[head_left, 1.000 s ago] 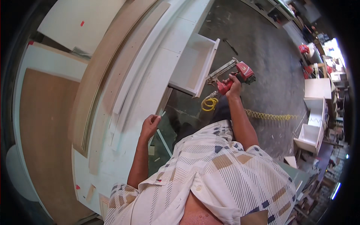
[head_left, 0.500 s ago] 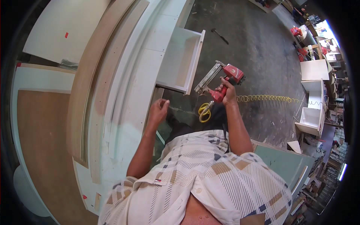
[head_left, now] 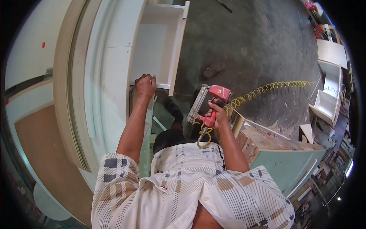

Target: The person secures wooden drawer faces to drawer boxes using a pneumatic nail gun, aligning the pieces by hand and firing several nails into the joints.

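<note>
A white drawer with a bare wood edge stands pulled out from a long white cabinet. My left hand is curled over the top edge of its near side, the fingertips hidden inside. In my right hand is a red nail gun, gripped by its handle and held in front of my waist. The gun's metal nose and magazine point left, apart from the drawer. A yellow coiled air hose joins the fitting below the handle and stretches off to the right.
Long wooden boards lie on the cabinet top at left. A pale green-sided wooden box stands close on my right. On the dark floor are a sandal and a hammer; white open boxes stand farther right.
My left hand has moved forward and taken hold of the drawer's near side. My right hand has lowered the nail gun nearer my waist. The view has shifted, showing more of the green-sided box.
</note>
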Tool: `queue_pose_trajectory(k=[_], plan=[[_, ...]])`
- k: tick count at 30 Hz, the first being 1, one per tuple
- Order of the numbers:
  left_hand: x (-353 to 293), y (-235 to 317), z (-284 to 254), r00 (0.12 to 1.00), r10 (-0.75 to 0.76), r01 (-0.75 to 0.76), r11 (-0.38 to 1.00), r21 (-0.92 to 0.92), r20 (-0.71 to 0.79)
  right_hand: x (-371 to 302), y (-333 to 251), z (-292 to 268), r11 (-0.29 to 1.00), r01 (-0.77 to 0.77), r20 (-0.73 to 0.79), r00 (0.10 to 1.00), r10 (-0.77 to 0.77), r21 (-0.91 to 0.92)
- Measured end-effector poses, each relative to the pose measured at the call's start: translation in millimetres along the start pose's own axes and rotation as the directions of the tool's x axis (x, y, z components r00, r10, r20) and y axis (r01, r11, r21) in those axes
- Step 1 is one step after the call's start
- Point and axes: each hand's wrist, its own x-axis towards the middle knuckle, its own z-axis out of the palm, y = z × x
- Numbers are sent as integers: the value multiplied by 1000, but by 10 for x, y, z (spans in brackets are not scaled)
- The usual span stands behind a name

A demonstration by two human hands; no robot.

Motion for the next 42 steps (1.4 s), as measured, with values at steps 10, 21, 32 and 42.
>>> queue_pose_trajectory(k=[10, 21, 32, 42], plan=[[262, 107, 177, 909, -367, 337, 926, 173, 195, 80, -85, -107, 965, -260, 208, 943, 259, -23], [154, 90, 302, 914, -402, 397, 914, 87, 56, 286, 378, 230, 961, -264, 318, 907, 278, -86], [88, 131, 424, 932, -356, 359, 933, 32, -73, 288, 364, 274, 955, -263, 278, 915, 292, -138], [6, 86, 573, 942, -286, 286, 958, -26, -177, 297, 341, 235, 952, -252, 285, 912, 294, -175]])
